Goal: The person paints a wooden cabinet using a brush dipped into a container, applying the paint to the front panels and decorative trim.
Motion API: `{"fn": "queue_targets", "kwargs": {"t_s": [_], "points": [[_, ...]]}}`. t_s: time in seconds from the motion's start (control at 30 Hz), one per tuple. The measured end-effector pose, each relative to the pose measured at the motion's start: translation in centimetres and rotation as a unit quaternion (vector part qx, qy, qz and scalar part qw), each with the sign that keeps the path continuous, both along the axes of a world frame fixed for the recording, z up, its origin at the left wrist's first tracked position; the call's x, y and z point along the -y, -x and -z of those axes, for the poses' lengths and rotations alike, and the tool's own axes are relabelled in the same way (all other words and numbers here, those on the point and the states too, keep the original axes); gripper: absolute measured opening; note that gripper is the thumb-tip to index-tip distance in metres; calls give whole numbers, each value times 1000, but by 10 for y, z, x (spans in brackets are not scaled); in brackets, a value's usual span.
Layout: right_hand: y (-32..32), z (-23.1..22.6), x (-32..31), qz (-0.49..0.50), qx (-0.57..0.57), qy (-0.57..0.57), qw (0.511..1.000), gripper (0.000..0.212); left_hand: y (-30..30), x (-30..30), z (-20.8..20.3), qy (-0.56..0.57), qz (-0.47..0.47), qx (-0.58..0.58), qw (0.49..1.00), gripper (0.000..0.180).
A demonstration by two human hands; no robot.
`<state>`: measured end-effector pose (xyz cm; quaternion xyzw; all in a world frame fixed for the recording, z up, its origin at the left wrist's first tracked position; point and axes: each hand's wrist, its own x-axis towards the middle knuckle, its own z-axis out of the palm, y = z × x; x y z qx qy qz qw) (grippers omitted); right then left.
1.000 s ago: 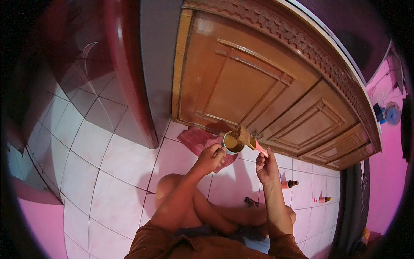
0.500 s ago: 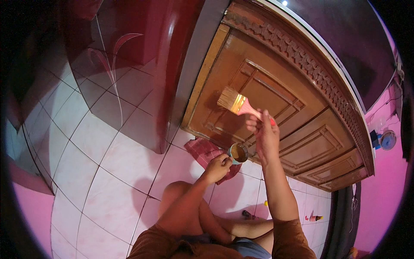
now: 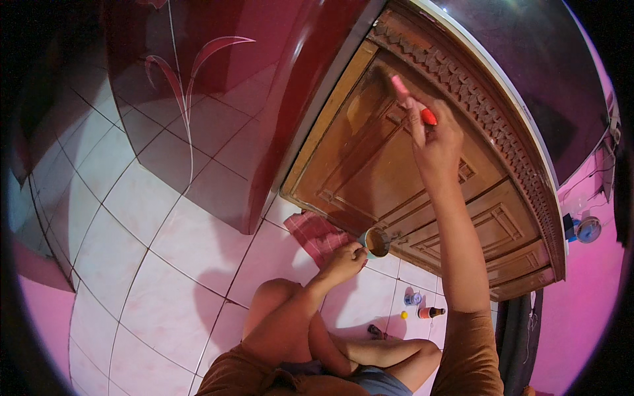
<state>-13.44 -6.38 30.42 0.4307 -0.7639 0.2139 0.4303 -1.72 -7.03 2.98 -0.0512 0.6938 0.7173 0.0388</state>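
My right hand is closed around the pink-and-red handle of a paintbrush. The brush is raised to the upper left panel of a carved brown wooden cabinet; its bristles are hard to make out against the wood. Lower down, my left hand grips a pale green mug with brown liquid inside. The mug is held in front of the cabinet's bottom edge, just above a red checked cloth lying on the tiles.
A glossy dark red door with a leaf pattern stands at the left. On the tiled floor near my knee are a dark bottle, a small clear container and a yellow cap. A dark screen rises above the cabinet.
My right hand has carried the brush up and away to the cabinet's upper panel. The left hand with the mug has shifted slightly right. The view has turned a little.
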Motion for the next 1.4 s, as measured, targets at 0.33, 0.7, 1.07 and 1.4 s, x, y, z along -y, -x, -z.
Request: {"fn": "queue_targets", "kwargs": {"t_s": [0.33, 0.7, 1.07, 1.4], "points": [[-31, 131, 17, 55, 9, -144, 988, 30, 8, -12, 23, -1, 22, -47, 999, 34], [-27, 169, 21, 34, 118, -148, 981, 20, 21, -26, 60, 50, -29, -100, 993, 35], [-21, 24, 28, 37, -104, -22, 994, 19, 13, -25, 35, 34, -2, -85, 996, 32], [-33, 206, 45, -20, 49, -161, 986, 23, 27, -32, 69, -36, 5, -188, 981, 33]]}}
